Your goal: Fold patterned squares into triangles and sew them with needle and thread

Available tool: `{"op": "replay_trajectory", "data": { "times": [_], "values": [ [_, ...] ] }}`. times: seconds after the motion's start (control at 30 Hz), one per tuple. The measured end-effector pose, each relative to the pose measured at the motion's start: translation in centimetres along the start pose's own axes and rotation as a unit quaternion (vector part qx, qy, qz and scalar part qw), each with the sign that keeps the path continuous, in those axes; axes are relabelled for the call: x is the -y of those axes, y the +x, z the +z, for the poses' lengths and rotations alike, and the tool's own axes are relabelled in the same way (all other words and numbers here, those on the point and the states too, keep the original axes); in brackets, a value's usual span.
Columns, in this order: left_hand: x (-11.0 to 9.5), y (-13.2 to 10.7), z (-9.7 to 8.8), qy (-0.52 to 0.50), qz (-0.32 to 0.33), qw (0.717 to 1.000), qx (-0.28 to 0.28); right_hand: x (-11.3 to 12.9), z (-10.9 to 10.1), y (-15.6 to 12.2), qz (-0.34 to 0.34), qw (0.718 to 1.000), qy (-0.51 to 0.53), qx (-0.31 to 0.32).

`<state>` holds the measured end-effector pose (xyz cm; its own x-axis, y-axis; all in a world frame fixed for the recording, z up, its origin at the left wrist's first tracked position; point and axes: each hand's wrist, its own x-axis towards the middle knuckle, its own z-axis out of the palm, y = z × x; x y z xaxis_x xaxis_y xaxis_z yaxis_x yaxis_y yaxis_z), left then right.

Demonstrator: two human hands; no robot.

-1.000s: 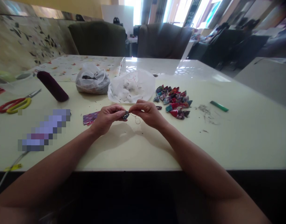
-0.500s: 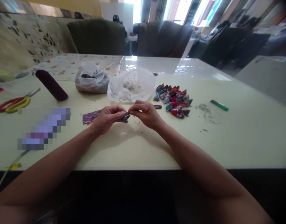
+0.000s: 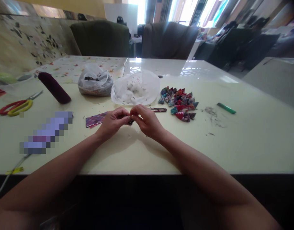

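My left hand (image 3: pixel 113 121) is closed, thumb and forefinger pinching a small dark patterned fabric piece (image 3: pixel 131 122) above the table. My right hand (image 3: pixel 147 121) meets it from the other side, fingertips pressed together at the piece's edge. What those right fingertips hold is hidden. Most of the fabric piece is covered by my fingers. Beside my left hand lie purple checked fabric strips (image 3: pixel 95 120). Thread snips (image 3: pixel 159 110) rest just beyond my right hand. Farther right is a pile of small stuffed patchwork pieces (image 3: pixel 180 101).
Behind my hands sit a white plastic bag with stuffing (image 3: pixel 134 89) and another plastic bag (image 3: pixel 95 87). At left are red-and-yellow scissors (image 3: pixel 19 107), a dark purple cylinder (image 3: pixel 54 88) and a blurred-out object on a cable (image 3: pixel 19 164). A green strip (image 3: pixel 226 108) lies at right near loose threads.
My right hand has shifted slightly left and turned in, its fingers covering more of the fabric piece. The thread loop beneath it is out of sight; more of the snips shows.
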<state>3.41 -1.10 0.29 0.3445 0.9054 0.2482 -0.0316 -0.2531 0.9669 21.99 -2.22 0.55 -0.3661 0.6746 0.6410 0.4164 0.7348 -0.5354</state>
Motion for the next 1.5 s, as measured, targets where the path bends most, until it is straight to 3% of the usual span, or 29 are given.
{"op": "replay_trajectory", "data": {
  "times": [0.2, 0.3, 0.4, 0.5, 0.57, 0.67, 0.73, 0.83, 0.97, 1.37, 1.4, 1.43, 1.5],
  "values": [
    [0.4, -0.2, 0.4, 0.177, 0.075, 0.980, -0.043, -0.3, 0.1, -0.1, -0.079, 0.974, -0.208, 0.042],
    [0.2, -0.2, 0.7, 0.213, 0.096, 0.971, -0.044, 0.0, 0.0, -0.1, -0.126, 0.951, -0.283, 0.017],
    [-0.1, -0.3, 0.9, 0.224, 0.116, 0.966, -0.052, 0.7, 0.1, -0.2, -0.193, 0.936, -0.292, -0.015],
    [-0.2, -0.3, 0.7, 0.223, 0.103, 0.967, -0.064, 1.9, 0.6, -0.5, -0.252, 0.936, -0.244, -0.008],
    [-0.1, -0.1, 0.5, 0.191, 0.071, 0.976, -0.078, 2.9, 0.8, -0.7, -0.253, 0.952, -0.170, 0.004],
    [0.4, 0.3, 0.1, 0.099, 0.029, 0.986, -0.128, 4.2, 0.4, -0.8, -0.150, 0.988, 0.018, 0.024],
    [0.7, 0.6, 0.0, 0.033, 0.012, 0.987, -0.156, 4.6, -0.2, -0.8, -0.040, 0.981, 0.168, 0.093],
    [0.9, 1.0, -0.4, -0.036, 0.001, 0.983, -0.180, 4.7, -0.9, -0.6, 0.080, 0.904, 0.328, 0.262],
    [1.0, 1.3, -0.8, -0.056, -0.001, 0.977, -0.206, 4.4, -0.5, -0.8, 0.124, 0.793, 0.410, 0.433],
    [0.9, 1.3, -0.9, -0.064, -0.006, 0.974, -0.218, 4.4, -1.1, -0.8, 0.129, 0.579, 0.541, 0.596],
    [0.8, 1.3, -0.8, -0.065, -0.006, 0.974, -0.216, 4.3, -1.2, -0.7, 0.126, 0.579, 0.557, 0.582],
    [0.8, 1.3, -0.8, -0.068, -0.006, 0.975, -0.213, 4.2, -1.4, -0.7, 0.128, 0.597, 0.572, 0.548],
    [0.6, 1.2, -0.6, -0.072, -0.006, 0.977, -0.202, 3.8, -1.6, -0.4, 0.156, 0.687, 0.577, 0.413]
  ]
}}
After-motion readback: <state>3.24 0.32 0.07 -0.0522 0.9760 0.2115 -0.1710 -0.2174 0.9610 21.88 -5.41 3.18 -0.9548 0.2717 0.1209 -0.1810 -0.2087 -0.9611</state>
